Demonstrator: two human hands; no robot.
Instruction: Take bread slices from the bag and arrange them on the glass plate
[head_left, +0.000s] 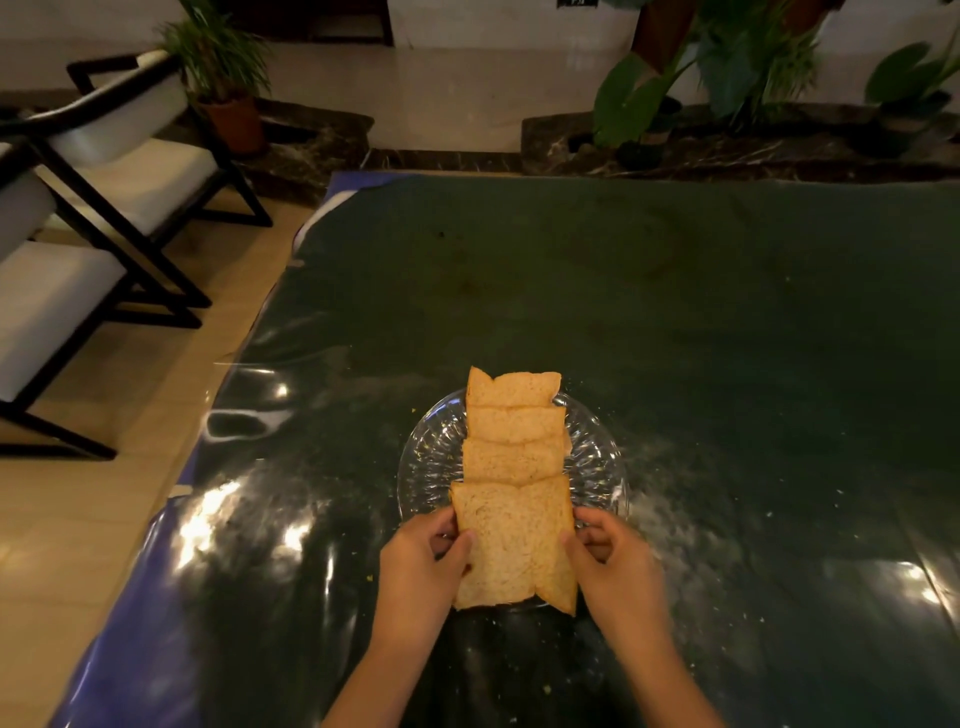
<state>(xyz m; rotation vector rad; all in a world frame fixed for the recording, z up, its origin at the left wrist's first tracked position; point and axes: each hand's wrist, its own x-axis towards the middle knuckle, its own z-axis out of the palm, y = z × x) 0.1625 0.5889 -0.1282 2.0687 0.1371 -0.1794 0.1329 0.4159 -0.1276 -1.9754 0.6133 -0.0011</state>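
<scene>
A clear glass plate (597, 457) sits on the dark table near its front. Several brown bread slices (511, 423) lie on it in an overlapping row running away from me. The nearest bread slice (514, 543) overhangs the plate's front rim. My left hand (421, 571) grips its left edge with thumb on top. My right hand (615, 564) grips its right edge the same way. No bread bag is in view.
The table (675, 312) wears a dark green cover under shiny clear plastic, with crumbs scattered around the plate. Chairs (104, 171) with white cushions stand on the tiled floor to the left. Potted plants (727, 67) line the far side.
</scene>
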